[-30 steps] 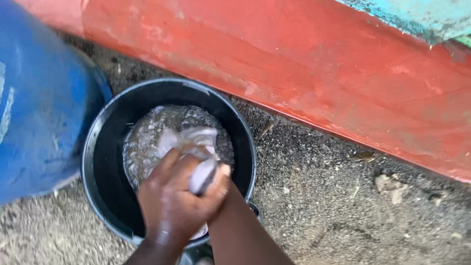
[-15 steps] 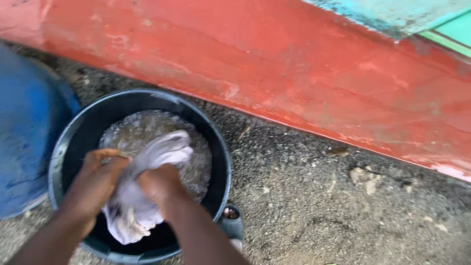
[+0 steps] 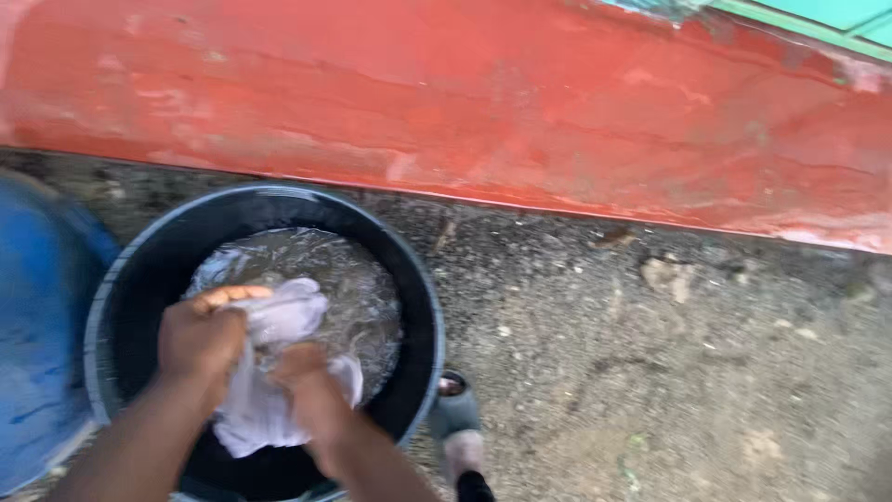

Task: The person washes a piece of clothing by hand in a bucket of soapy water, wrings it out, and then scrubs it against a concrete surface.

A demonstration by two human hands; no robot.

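A black round bucket (image 3: 423, 307) stands on the gravel ground and holds soapy, foamy water (image 3: 358, 288). Above that water both my hands grip a wet white cloth (image 3: 269, 381), bunched up between them. My left hand (image 3: 200, 339) clutches the upper left part of the cloth. My right hand (image 3: 311, 390) squeezes its lower right part, close against the left. A loose end of the cloth hangs down towards the near rim of the bucket.
A blue barrel (image 3: 37, 344) stands touching the bucket's left side. A red painted wall base (image 3: 520, 112) runs along the far side. A foot in a grey sandal (image 3: 457, 432) rests just right of the bucket. Gravel ground (image 3: 669, 372) spreads to the right.
A second ago my hands were clasped together over the cloth; they have since spread apart and closed in again, bunching the cloth. The view has swung, shifting bucket and barrel leftward.
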